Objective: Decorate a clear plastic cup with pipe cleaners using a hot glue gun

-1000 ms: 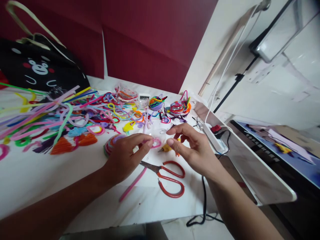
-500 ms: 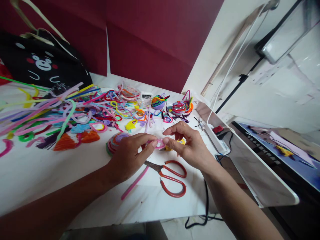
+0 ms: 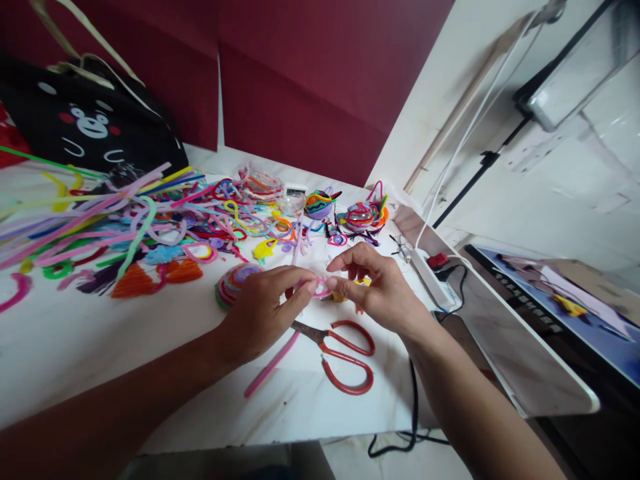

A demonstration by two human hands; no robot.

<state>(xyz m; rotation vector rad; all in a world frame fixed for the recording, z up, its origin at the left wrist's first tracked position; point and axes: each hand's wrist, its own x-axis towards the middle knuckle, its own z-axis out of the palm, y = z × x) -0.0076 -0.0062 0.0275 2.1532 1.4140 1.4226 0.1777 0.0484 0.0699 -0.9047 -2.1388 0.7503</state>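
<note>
Between my two hands is a small pink pipe-cleaner piece [image 3: 321, 288]. My left hand [image 3: 267, 303] pinches its left side between thumb and fingertips. On its right side, the thumb of my right hand [image 3: 375, 287] touches the piece, with the index finger curved above it. Just below lie scissors with red handles [image 3: 350, 357], their blades partly under my left hand. A pink pipe cleaner [image 3: 273, 365] rests left of the scissors. Behind my left hand sits a coiled multicoloured ball [image 3: 234, 281], partly hidden. A yellow item [image 3: 364, 283] shows behind my right fingers.
A heap of colourful pipe cleaners [image 3: 145, 220] covers the back left, before a black bag [image 3: 90, 127]. Wrapped balls [image 3: 319, 205] stand at the back. To the right are a white power strip [image 3: 431, 277], black cable [image 3: 414, 400] and a grey panel [image 3: 540, 373].
The view has shifted slightly. My right index fingertip sits a little closer to the pink piece; my left hand keeps its pinch.
</note>
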